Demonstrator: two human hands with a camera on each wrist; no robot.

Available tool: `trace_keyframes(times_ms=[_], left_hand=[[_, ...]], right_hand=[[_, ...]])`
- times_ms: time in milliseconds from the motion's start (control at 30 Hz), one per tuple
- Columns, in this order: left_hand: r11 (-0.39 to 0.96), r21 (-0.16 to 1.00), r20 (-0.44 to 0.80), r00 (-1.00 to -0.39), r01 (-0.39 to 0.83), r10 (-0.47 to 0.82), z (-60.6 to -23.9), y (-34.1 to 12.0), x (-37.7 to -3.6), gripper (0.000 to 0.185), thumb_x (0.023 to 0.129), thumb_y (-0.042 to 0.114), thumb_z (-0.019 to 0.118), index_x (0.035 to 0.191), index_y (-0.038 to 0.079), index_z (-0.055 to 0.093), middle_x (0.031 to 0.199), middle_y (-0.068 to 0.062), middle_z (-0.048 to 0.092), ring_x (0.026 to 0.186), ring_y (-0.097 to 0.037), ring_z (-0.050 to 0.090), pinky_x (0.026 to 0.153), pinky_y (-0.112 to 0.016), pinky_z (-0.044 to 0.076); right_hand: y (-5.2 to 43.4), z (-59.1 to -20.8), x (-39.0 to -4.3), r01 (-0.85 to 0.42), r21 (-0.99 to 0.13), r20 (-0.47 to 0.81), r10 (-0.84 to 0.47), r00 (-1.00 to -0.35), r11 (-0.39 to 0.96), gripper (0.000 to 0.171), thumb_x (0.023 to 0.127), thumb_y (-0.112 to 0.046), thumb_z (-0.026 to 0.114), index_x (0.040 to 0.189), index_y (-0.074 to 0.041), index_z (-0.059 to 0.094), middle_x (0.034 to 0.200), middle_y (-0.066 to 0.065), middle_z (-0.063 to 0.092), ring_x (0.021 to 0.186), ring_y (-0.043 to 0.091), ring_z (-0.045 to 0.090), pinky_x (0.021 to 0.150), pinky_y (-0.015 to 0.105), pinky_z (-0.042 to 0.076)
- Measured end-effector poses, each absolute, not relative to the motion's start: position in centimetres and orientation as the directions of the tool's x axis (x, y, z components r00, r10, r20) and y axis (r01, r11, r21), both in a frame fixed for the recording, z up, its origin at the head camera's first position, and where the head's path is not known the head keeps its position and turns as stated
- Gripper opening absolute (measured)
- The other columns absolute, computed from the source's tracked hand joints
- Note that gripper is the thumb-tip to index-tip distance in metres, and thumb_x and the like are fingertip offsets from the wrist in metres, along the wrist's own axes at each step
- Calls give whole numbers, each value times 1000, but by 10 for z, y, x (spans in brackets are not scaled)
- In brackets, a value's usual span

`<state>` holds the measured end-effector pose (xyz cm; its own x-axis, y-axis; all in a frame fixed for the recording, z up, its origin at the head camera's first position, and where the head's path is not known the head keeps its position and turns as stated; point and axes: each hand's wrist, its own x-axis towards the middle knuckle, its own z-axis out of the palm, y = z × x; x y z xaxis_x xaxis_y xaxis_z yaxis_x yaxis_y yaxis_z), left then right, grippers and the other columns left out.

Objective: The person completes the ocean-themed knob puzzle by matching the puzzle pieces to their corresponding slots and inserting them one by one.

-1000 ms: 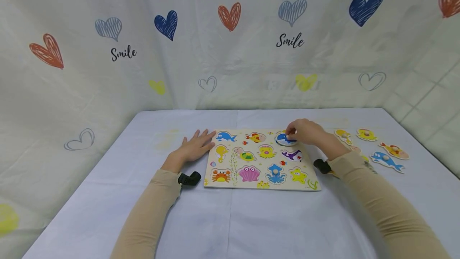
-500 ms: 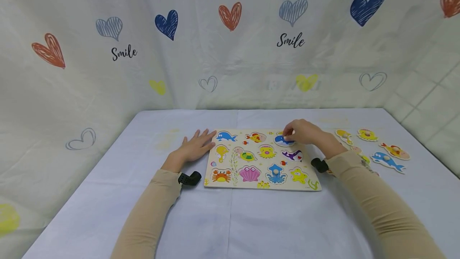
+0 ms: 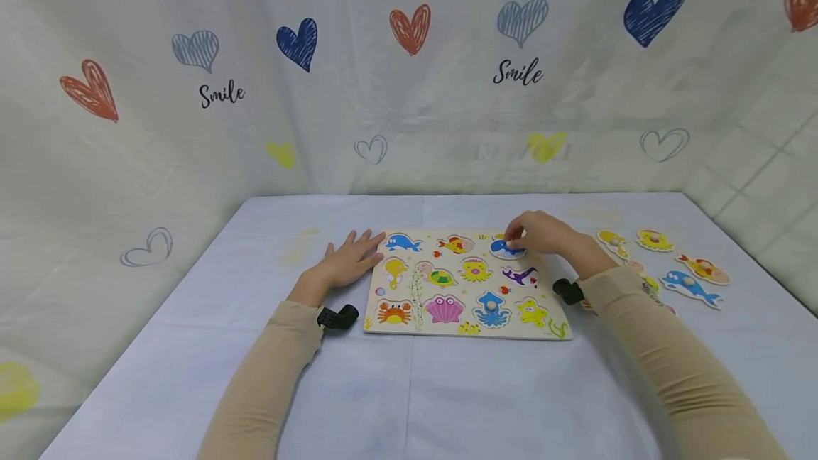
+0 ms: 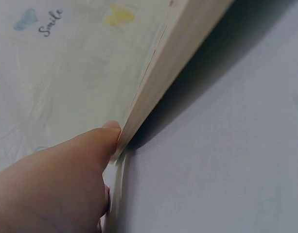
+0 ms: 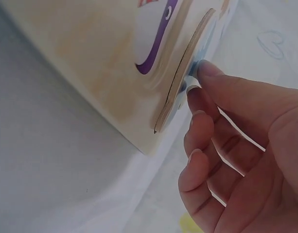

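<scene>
Pinching the blue whale piece (image 3: 500,250) between thumb and forefinger, the right hand (image 3: 543,233) is working at the far right corner of the puzzle board (image 3: 549,293), with its other fingers curling loosely clear of the surface in the right wrist view. The piece is lying at that corner, just beyond the purple whale (image 3: 520,276), and at least part of its rim is standing proud of the board rather than sitting flush. The left hand (image 3: 348,261) is gripping nothing: its fingers are spreading at the board's left edge, the thumb is touching that edge, and the hand is probably steadying the board. Judging by this, the person is fitting the piece into its recess, and the step seems to be nearing its end without being finished. The next move is likely calling for a slight turn or nudge until the outlines are matching, then a gentle downward press before letting go; pushing while the rim is riding over the recess could leave the piece tilting. Beyond the right sleeve (image 3: 671,353), which is hiding some pieces partly, the dolphin piece (image 3: 699,292), the fish piece (image 3: 703,270) and the yellow octopus piece (image 3: 654,239) are waiting on the tablecloth (image 3: 498,396).
</scene>
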<state>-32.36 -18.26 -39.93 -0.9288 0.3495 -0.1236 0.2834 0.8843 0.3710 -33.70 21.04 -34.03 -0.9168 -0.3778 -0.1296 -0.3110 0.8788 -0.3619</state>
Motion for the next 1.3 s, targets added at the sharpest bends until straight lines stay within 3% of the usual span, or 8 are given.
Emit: trace_keyframes(times_ms=[733,1300], left_hand=[[890,357,-126,-930,282,346,-398,-182,-323,64,109,53,37,166,29,21,171,-9,12,156,-37,-2,115,-72,-4],[887,362,-127,-928,286,351,-399,-182,-324,65,108,54,36,166,29,20,171,-9,11,156,-36,-3,115,-71,-5]], right_hand=[[210,-340,-340,-317,-367,-131,-386,-913,875,9,98,-8,70,102,-2,73,95,10,66,92,29,56,85,44,49],[207,-336,-339,-286,-360,-170,-363,-916,888,11,98,-7,70,105,-1,74,104,14,69,96,31,58,92,48,51]])
